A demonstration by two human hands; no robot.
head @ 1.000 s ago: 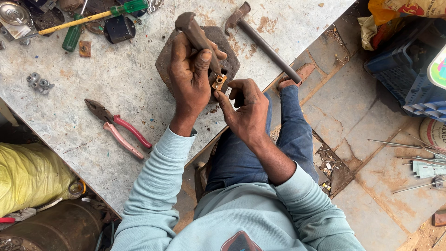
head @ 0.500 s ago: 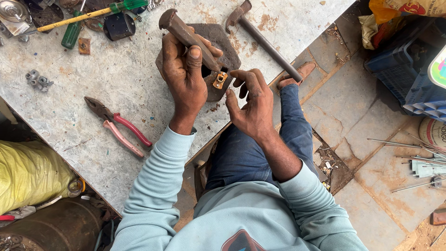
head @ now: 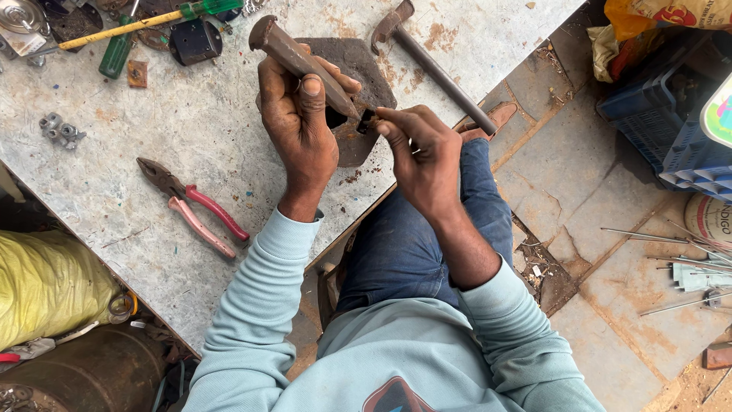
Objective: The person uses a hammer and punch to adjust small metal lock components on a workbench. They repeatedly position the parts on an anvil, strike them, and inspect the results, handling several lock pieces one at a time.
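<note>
Blue crate: (head: 648, 114) sits on the floor at the right edge; what is in it cannot be made out, and a yellow-orange bag (head: 656, 19) lies just beside it.
Yellow sack: (head: 46, 282) lies below the table's left side, near a dark round drum (head: 84, 374) whose contents are hidden.
Left hand: (head: 297, 130) clenched around a rusty steel punch (head: 301, 61), which tilts with its mushroomed head up-left and its tip down on a dark metal plate (head: 358, 91).
Right hand: (head: 423, 156) fingertips pinched on a small piece at the punch's tip; the piece is too hidden to tell.
Table: grey worn table (head: 191, 152), speckled with rust.
On the table: a hammer (head: 435, 65) just beside the plate, red-handled pliers (head: 194, 206) well apart, a cluster of nuts (head: 61, 128), a green-handled screwdriver (head: 145, 21).
Floor: cracked stone slabs (head: 579, 191), with thin metal rods (head: 663, 236) at the right.
</note>
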